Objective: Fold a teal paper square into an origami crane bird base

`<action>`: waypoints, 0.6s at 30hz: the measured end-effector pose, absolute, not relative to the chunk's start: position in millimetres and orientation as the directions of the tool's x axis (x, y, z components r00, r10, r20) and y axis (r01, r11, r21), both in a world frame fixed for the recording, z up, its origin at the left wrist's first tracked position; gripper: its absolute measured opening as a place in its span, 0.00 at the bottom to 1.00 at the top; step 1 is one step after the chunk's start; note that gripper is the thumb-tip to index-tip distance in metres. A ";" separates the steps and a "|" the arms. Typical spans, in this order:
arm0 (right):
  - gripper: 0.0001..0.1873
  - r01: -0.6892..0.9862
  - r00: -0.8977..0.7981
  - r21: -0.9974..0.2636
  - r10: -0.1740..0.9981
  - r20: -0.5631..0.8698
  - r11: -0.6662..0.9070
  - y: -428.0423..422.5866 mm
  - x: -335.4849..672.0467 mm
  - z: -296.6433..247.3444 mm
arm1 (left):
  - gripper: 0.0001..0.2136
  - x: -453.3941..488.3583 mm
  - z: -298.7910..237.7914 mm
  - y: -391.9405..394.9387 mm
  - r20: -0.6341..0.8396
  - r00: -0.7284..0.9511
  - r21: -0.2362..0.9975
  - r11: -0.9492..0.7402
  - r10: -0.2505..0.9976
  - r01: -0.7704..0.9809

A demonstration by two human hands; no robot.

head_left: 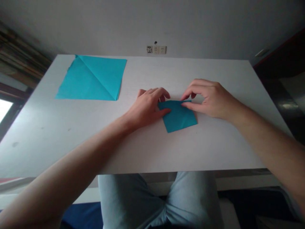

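Observation:
A small folded piece of turquoise paper [179, 119] lies on the white table in front of me. My left hand [152, 105] is at its left edge, thumb resting on top and fingers curled behind the far edge. My right hand [205, 97] pinches the far edge near its right corner between thumb and index finger. The paper's far edge looks slightly raised; its underside is hidden. A larger turquoise sheet [95, 78] with a diagonal crease lies flat at the back left, apart from both hands.
The white table [133, 152] reaches back to a grey wall with sockets [156, 49]. Its front edge runs just above my legs [152, 200]. Stacked brownish material [22, 52] stands beyond the table's left side.

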State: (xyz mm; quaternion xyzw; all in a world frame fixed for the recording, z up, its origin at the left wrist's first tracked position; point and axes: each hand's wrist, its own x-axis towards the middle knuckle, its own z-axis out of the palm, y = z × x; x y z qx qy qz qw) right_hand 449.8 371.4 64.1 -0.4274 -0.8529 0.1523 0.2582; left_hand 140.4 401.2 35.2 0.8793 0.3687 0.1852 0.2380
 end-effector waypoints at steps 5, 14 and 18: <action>0.06 0.578 -0.496 -0.491 0.758 0.424 0.652 355.2 454.4 41.0 | 0.09 138.7 33.7 403.6 0.191 0.686 0.597 -0.638 0.702 0.487; 0.09 0.608 -0.502 -0.491 0.781 0.371 0.624 343.1 449.2 37.8 | 0.08 135.2 36.7 402.1 0.199 0.733 0.548 -0.694 0.650 0.467; 0.16 0.684 -0.504 -0.353 0.763 0.405 0.639 339.2 449.4 48.6 | 0.08 136.6 38.6 398.2 0.195 0.781 0.565 -0.719 0.593 0.405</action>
